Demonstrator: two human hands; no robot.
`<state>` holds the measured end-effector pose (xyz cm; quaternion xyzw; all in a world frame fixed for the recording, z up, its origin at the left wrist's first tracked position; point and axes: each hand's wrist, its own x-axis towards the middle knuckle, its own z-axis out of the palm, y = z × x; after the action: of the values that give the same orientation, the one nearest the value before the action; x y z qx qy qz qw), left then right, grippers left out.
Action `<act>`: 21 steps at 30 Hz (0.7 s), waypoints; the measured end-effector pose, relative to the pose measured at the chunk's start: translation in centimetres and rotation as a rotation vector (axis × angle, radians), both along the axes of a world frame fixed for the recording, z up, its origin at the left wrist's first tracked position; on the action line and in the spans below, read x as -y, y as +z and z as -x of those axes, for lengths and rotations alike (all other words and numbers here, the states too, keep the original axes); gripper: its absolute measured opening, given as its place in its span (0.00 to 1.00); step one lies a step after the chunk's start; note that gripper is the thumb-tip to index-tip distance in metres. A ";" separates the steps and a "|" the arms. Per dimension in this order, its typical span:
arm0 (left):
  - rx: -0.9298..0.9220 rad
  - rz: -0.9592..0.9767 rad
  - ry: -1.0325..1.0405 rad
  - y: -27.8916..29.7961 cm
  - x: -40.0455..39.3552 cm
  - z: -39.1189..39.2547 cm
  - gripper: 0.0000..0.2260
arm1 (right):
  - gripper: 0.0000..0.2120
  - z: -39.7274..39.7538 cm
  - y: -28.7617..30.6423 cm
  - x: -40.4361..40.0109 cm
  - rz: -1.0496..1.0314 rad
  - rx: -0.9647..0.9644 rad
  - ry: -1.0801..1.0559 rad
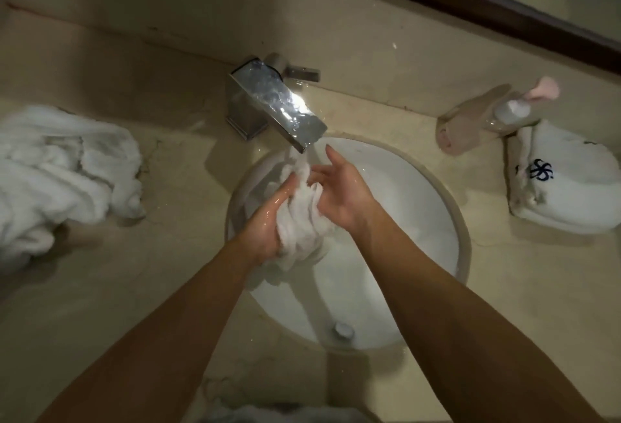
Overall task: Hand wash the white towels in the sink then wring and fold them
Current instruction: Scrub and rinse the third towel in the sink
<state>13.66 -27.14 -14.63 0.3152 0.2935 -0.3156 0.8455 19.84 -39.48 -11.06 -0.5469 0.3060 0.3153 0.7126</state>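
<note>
Towel (300,221), white and wet, is being held bunched over the sink (462,221), directly below the spout of the faucet (275,103).

Head view: the towel is being pressed between the two hands, its long axis running from the spout down toward the viewer, with its lower end trailing to the near-left wall of the basin. The left hand (265,221) is being kept against the towel's left side, fingers extended along the cloth and wet; the right hand (339,194) is being laid on the right side, palm inward, fingers straight and spread, not curled round the fabric. Both hands are equally near; the cloth lies between the palms, so a rubbing stroke along that axis is judged to be the coming move. The fabric is being shown as soft terry, gathered into lengthwise ridges. The basin is round, white and glossy, with a metal drain plug (343,330) at its near side. The faucet is angular, polished metal. On the beige stone worktop (168,271) a crumpled white pile (60,174) is lying at left, a folded white towel with a dark emblem (564,184) at right, with a clear pump bottle (487,120) just beside it. Whether water is flowing cannot be told.
</note>
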 end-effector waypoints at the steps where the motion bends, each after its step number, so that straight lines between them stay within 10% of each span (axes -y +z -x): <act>1: 0.022 -0.038 -0.026 0.0 0.5 0.1 0.16 | 0.22 0.5 0.3 0.5 0.097 0.087 0.027; 4: -0.049 -0.285 -0.130 2.3 1.6 0.6 0.13 | 0.11 3.5 0.5 3.5 0.474 0.353 0.012; 14: -0.220 0.145 0.312 10.6 5.2 1.3 0.15 | 0.22 11.9 0.9 5.9 0.259 0.626 0.368; 21: -0.043 -0.061 0.370 12.3 4.1 2.1 0.12 | 0.17 9.8 3.0 7.6 0.398 0.681 0.365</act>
<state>11.57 -31.26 -2.31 0.2744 0.3738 -0.1523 0.8728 10.01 -47.13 -8.04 -0.7915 0.0067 0.1727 0.5862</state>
